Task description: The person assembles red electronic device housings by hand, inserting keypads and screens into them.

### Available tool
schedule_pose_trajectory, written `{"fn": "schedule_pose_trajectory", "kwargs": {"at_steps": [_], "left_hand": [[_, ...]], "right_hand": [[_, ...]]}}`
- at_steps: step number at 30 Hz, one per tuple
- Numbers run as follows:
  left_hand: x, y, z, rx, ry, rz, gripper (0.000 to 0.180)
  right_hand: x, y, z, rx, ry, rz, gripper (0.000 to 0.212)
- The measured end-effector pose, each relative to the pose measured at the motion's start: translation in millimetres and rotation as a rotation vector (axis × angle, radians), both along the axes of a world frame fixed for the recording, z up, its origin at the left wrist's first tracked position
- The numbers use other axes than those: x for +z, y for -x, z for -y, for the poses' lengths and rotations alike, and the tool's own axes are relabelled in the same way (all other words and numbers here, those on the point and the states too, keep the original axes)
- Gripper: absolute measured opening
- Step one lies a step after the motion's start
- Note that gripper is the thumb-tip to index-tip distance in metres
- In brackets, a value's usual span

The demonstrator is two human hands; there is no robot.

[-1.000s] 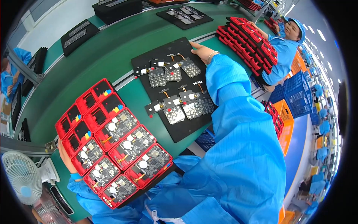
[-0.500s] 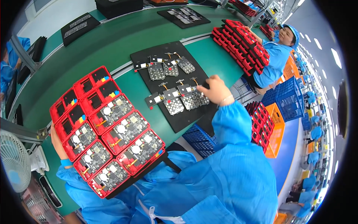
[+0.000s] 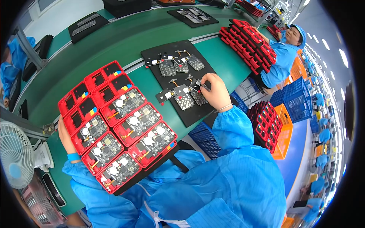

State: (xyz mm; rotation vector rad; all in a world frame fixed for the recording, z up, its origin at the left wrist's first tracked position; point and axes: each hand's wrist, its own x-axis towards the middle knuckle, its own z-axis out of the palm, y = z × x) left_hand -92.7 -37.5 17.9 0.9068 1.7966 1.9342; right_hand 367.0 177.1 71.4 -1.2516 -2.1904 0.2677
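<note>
My left hand (image 3: 66, 137) holds the left side of a red tray (image 3: 126, 144), its fingers partly hidden behind the rim. Green circuit boards (image 3: 138, 119) with white round parts fill several of the tray's compartments; the far ones show black recesses with blue and yellow bits. Over a black foam mat (image 3: 154, 78), my right hand (image 3: 217, 93) is closed, thumb and forefinger pinching a small electronic module (image 3: 207, 85) that the fingers largely hide. Next to it lie similar keypad-like modules (image 3: 185, 102) with black flaps and thin ribbon cables. A farther group (image 3: 167, 68) rests on the same mat.
Stacked red trays (image 3: 247, 45) stand at the far right beside a co-worker (image 3: 283, 57) in blue. More red trays (image 3: 265, 125), an orange crate (image 3: 282, 131) and blue crates (image 3: 292, 100) are at right. A fan (image 3: 16, 155) stands left. A green conveyor (image 3: 125, 41) runs behind.
My right hand has moved slightly left and up, its fingers closing on a module at the right end of the near group. The view has shifted a little; my left hand stays on the tray.
</note>
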Motion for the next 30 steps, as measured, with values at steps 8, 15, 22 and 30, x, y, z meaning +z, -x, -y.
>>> {"fn": "schedule_pose_trajectory", "kwargs": {"at_steps": [8,15,22,30], "left_hand": [[-1,-1,-2,0.048,0.038,-0.152,0.045],[16,-4,2,0.051,0.177,-0.428,0.045],[90,-49,61,0.095,-0.145,-0.093,0.043],[188,-200,69,-0.200,-0.027,-0.841,0.041]], "right_hand": [[-13,4,3,0.041,0.082,0.040,0.042],[2,12,11,-0.078,0.317,-0.630,0.045],[40,63,59,0.417,1.395,-1.581,0.045],[85,131,145,0.913,1.474,-1.313,0.064]]}}
